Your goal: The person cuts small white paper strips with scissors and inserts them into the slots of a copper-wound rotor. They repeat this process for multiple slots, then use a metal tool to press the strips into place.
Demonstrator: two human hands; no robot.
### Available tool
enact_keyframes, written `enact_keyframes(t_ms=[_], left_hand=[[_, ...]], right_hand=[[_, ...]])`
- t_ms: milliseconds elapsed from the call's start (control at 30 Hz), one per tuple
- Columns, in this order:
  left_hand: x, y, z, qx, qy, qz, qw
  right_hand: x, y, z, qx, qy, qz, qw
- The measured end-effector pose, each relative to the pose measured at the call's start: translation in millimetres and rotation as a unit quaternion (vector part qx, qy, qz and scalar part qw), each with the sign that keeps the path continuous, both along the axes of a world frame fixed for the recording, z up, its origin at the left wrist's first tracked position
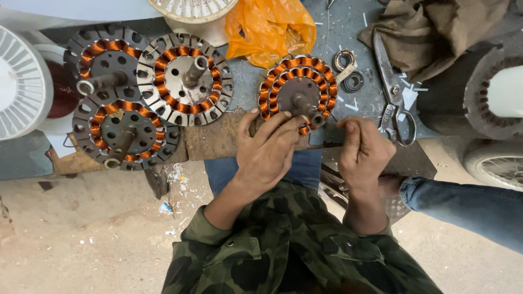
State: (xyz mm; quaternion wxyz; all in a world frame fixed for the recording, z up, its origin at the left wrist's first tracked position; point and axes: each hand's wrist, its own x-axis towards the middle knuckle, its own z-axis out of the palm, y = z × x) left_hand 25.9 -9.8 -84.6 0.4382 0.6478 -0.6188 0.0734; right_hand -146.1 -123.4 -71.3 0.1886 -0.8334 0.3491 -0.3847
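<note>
Fingers (283, 122) of the left hand (267, 152) lie spread and extended, tips resting against the lower edge of a wound stator (298, 92) at the near edge of the workbench (239, 76); they are apart, pressing on it rather than clamped around it. The right hand (364, 152) is curled closed into a loose fist, thumb over forefinger, apparently pinching something fine just right of the stator's shaft (308, 109); what it grips is too small to make out. The stator lies flat, directly ahead of both hands, its copper coils in a ring and its shaft rising toward the camera, tilted slightly to the right. The left hand is the nearer, in contact; the right sits just beside the rim. To the left, well apart, three similar stators (182, 79) overlap one another, with a white wire spool (22, 81) beyond them. Behind the worked stator lies an orange plastic bag (269, 27). To the right, two bearings (348, 71) sit near the rim, and scissors (393, 92) lie just beyond the right hand, close to its knuckles. A brown cloth (430, 32) is bunched at the far right. White scraps litter the bench surface.
</note>
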Motion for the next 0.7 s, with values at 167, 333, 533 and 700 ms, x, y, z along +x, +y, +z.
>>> enact_keyframes(t_ms=[167,333,533,700], left_hand=[[1,-3,0,-0.004,-0.003,0.002,1.000],[1,-4,-2,0.000,-0.014,0.005,1.000],[-1,-4,1,0.002,-0.010,0.009,1.000],[0,-3,4,0.001,-0.001,0.001,1.000]], right_hand=[[-10,10,-2,0.060,-0.037,0.027,0.997],[-11,15,-6,0.173,-0.090,0.009,0.981],[9,-3,9,0.055,-0.038,0.039,0.997],[34,-24,9,0.164,-0.111,0.039,0.980]])
